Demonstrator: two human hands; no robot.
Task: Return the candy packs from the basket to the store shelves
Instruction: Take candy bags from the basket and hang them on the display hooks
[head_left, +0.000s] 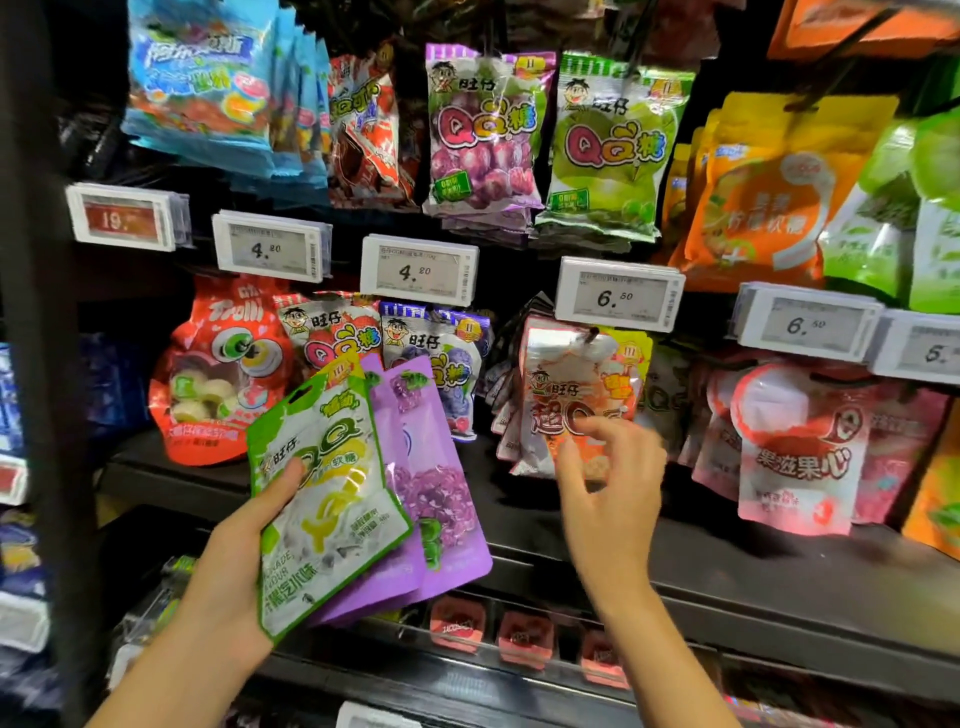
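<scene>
Left hand (244, 551) is gripping light, slippery candy packs (337, 499); right hand (608, 483), at three o'clock, is hovering loosely open; pinch top edges.

Candy shelves (727, 561), two rows of pegs.
We see packs (483, 140) hanging above, price tags (418, 270) clipped between, more packs below.

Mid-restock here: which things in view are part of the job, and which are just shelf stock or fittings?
Job:
green pack and purple packs, held in left hand
right hand, reaching at peach pack on its hook

Not in play:
price tags
Trolli bag
orange pouches
</scene>
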